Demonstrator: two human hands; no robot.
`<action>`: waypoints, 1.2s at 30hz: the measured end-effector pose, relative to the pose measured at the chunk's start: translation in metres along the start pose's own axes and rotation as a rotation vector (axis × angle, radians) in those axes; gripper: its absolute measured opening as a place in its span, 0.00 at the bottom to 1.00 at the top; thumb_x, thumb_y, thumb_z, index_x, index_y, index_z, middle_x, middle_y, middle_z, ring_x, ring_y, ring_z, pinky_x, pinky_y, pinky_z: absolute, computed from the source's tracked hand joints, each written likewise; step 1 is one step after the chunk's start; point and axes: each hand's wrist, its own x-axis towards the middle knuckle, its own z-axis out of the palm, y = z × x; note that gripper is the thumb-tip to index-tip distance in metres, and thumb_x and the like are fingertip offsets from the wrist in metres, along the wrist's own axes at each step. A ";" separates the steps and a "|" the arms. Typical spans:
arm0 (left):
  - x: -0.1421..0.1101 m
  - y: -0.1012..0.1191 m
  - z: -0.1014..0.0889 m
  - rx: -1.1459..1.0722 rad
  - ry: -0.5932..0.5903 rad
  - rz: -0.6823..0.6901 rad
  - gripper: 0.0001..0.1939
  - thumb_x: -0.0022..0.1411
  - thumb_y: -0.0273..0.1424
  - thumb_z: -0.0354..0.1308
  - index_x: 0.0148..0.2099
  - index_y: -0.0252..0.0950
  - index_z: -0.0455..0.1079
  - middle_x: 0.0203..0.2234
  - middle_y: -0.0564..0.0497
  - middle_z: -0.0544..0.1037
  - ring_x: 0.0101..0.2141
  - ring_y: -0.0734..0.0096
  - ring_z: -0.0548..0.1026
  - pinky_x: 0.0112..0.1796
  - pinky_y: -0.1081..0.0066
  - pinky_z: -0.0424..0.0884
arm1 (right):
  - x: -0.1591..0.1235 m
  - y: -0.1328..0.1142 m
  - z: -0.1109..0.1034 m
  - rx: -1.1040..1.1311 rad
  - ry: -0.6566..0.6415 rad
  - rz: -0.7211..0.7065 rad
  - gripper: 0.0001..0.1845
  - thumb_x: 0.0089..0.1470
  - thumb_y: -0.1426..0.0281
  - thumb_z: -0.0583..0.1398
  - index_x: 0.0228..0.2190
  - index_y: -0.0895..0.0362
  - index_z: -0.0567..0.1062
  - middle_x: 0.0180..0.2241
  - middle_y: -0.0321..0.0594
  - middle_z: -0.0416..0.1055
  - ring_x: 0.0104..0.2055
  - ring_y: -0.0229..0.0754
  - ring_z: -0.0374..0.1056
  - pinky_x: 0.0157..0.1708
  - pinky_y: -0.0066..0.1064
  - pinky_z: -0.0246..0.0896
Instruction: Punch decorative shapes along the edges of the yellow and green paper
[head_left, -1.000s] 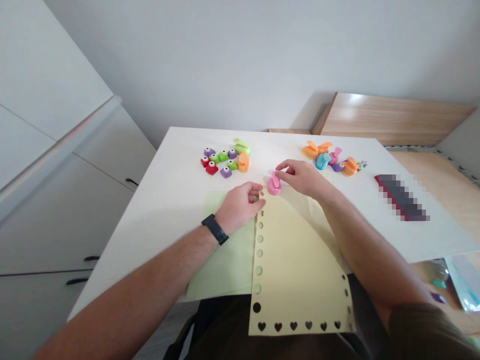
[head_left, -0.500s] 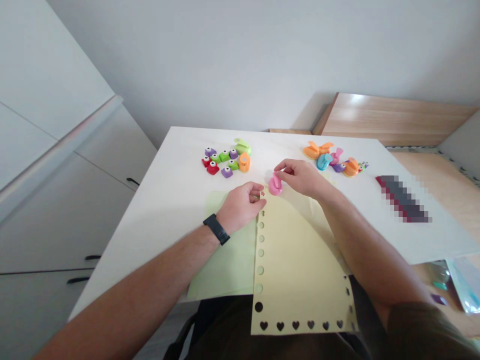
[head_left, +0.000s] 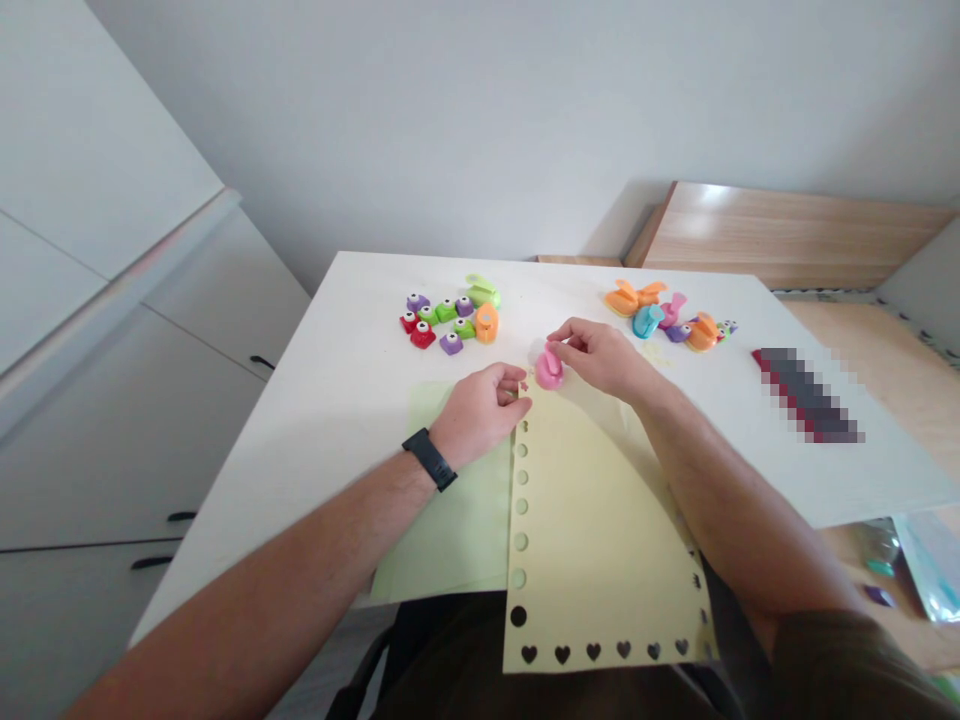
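The pale yellow paper sheet [head_left: 592, 540] overhangs the near table edge beneath my arms. My left hand [head_left: 480, 412] pinches its top corner, and my right hand [head_left: 600, 358] is closed on the pink craft punch [head_left: 550, 368] just beside it. Beyond, small punches [head_left: 450, 325] and larger punches [head_left: 667, 320] sit on the white table [head_left: 330, 400], with room between them and my hands.

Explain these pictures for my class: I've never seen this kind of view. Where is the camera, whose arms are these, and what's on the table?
All three pictures come from one camera worn on a person's head, looking down at the hands. The right hand rests its fingers on a pink craft punch; the left hand is at the top of a pale yellow paper sheet, with circles and hearts cut along its edges. A pale green paper sheet lies partly under it on the white table, with small punches and larger punches beyond.
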 end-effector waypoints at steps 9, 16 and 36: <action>0.000 0.000 0.000 -0.006 -0.008 -0.001 0.19 0.58 0.31 0.63 0.52 0.34 0.71 0.42 0.46 0.80 0.35 0.70 0.80 0.44 0.65 0.77 | 0.007 0.005 -0.003 -0.068 -0.011 -0.051 0.13 0.57 0.60 0.61 0.32 0.54 0.81 0.24 0.34 0.71 0.25 0.35 0.59 0.29 0.29 0.50; 0.001 0.002 0.000 0.008 -0.007 -0.006 0.18 0.58 0.30 0.63 0.51 0.35 0.71 0.42 0.47 0.80 0.34 0.71 0.80 0.43 0.65 0.77 | 0.007 0.006 0.000 -0.102 -0.034 -0.062 0.13 0.59 0.60 0.59 0.32 0.54 0.80 0.25 0.34 0.72 0.25 0.35 0.59 0.29 0.29 0.49; -0.002 0.003 -0.001 0.035 0.008 0.009 0.18 0.58 0.32 0.63 0.51 0.36 0.72 0.40 0.47 0.81 0.35 0.69 0.80 0.44 0.66 0.77 | 0.004 -0.003 0.001 -0.198 -0.050 -0.108 0.13 0.63 0.63 0.55 0.32 0.54 0.77 0.29 0.38 0.75 0.27 0.38 0.63 0.30 0.30 0.50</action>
